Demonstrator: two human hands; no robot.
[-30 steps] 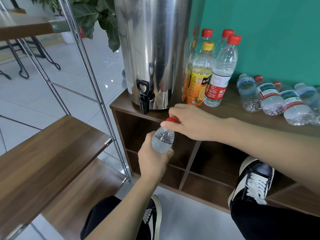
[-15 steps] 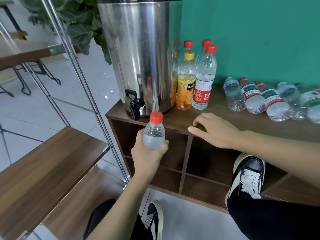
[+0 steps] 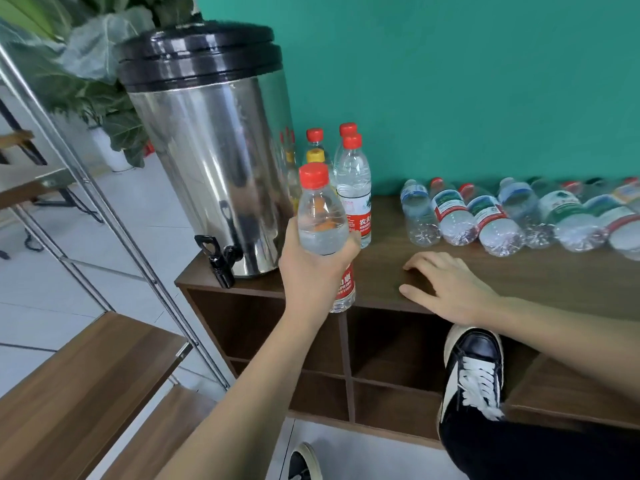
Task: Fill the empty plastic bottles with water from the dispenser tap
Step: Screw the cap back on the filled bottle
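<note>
Fig.: head view, filling station, read L→R.

Left of frame: wooden shelf boards on a metal rack (image 3: 114, 220); potted plant (image 3: 86, 64) at upper left, behind it.

Centre-left: steel dispenser (image 3: 214, 168) w/ black lid stands on the wooden cabinet top (image 3: 519, 271); its black tap (image 3: 218, 259) juts past the cabinet's left front corner, nothing under it.

Centre: left hand (image 3: 313, 268) wraps its fingers round the mid-body of a capped bottle (image 3: 322, 216), red cap on, upright, raised in front of the cabinet edge. The bottle looks full, so the step in hand is probably setting it w/ the standing bottles (image 3: 353, 188) just right of the dispenser, at the wall.

Doing it well: keep the bottle upright, lift clear of the front edge, lower it beside the standing group w/o knocking them; they stand close together and would likely topple. Base flat on the wood before letting go. Whether the cap is tight cannot be told; a check is worthwhile.

Centre-right: right hand (image 3: 446, 289) lies on the cabinet top, fingers loosely spread, holding nothing.

Right: row of lying bottles (image 3: 502, 220) along the teal wall, apparently empty; prob. the next source. The right hand is near the closest one. Lower right: a black-and-white shoe (image 3: 474, 368) before the cabinet's open compartments.
</note>
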